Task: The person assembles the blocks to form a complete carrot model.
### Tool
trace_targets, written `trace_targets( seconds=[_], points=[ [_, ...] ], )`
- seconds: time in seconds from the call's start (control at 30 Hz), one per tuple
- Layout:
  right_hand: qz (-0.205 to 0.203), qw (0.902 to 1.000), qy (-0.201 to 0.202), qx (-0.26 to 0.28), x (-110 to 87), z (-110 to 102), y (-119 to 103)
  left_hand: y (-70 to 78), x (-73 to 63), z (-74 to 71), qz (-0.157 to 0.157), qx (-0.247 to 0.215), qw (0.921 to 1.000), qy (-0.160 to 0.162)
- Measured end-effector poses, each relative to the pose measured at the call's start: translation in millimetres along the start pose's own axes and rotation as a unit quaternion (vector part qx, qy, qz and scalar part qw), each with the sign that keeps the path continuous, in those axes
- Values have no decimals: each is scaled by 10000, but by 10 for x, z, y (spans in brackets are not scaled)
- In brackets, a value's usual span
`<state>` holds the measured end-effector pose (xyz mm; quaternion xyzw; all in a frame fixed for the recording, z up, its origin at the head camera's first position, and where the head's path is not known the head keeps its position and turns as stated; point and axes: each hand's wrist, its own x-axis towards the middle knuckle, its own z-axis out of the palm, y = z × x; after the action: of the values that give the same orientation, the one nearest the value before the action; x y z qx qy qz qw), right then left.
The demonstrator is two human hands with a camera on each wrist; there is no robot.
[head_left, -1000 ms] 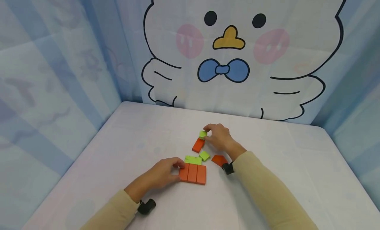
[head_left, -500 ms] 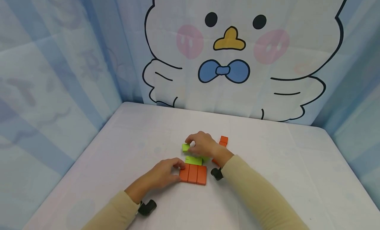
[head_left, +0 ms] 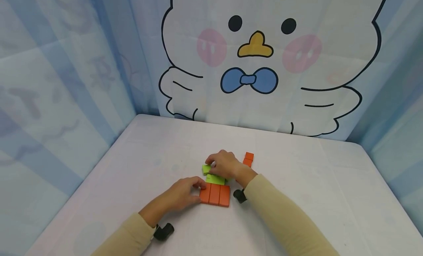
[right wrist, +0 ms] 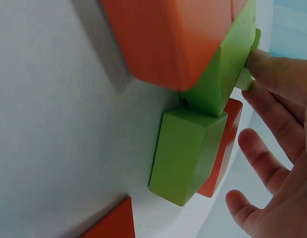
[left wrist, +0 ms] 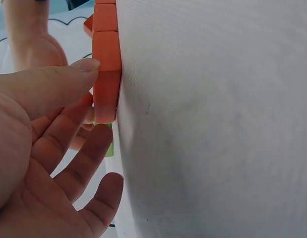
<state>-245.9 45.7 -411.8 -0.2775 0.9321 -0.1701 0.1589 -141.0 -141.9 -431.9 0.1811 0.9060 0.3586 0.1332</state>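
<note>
My left hand grips the left end of a row of three flat orange blocks. In the left wrist view, its thumb presses the near edge of the end orange block and fingertips meet the far side. A long green block lies along the row's far edge. Just beyond its left end, my right hand pinches a small green block between thumb and index finger. Another green block shows close up in the right wrist view, with an orange block behind it.
Small orange blocks lie beyond the right wrist, partly covered by it. An orange piece with a pointed corner shows low in the right wrist view. Both wrists carry black cameras. A printed curtain hangs behind the white table.
My right hand has brought the small green block left and nearer, down beside the long green block. Orange blocks at the right have come into view. My left hand has stayed on the row.
</note>
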Motion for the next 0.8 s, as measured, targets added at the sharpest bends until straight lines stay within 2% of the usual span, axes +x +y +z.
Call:
trace_targets(
  seconds=[0.43,0.57,0.7,0.8],
  points=[
    [-144,9999,-13,2,-27,3,15,-16,3,9,-86,-52,9999,-35],
    [67,9994,14,329,-51,-10,46,-15,6,13,-64,-84,9999,-48],
    [200,9974,128,676,-128,-119,99,-1,9,13,-64,-82,9999,-57],
    [88,9972,203,720,-226,-245,160,13,10,11,-147,-38,9999,-62]
  ],
)
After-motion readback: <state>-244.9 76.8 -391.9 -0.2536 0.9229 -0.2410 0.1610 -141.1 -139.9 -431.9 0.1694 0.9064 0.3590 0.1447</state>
